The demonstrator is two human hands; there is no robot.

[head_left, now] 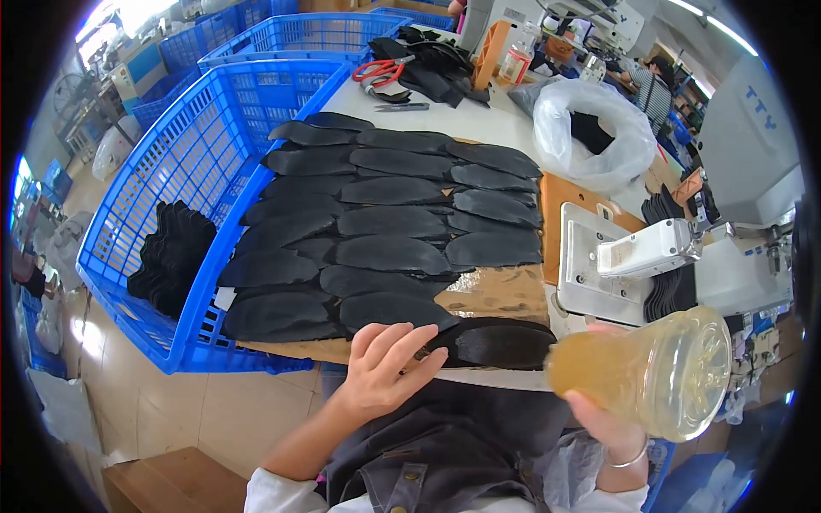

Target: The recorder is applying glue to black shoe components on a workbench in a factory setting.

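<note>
My right hand (601, 421) is wrapped around a clear plastic bottle (658, 376) of yellowish liquid. The bottle is tilted, and its narrower end is over the right end of a dark, wet-looking oval piece (500, 344) at the cardboard's near edge. My left hand (389, 369) has its fingers stretched out and apart, with the tips at the left end of that piece and on the neighbouring black piece (393, 313). Overlapping rows of similar flat black oval pieces (389, 224) cover most of the cardboard (498, 291).
A blue plastic basket (184, 329) with stacked black pieces (174, 256) stands to the left. Red-handled scissors (382, 72) and a small dark tool (402, 108) lie at the back. A white machine (646, 250) stands right, near a clear plastic bag (560, 115).
</note>
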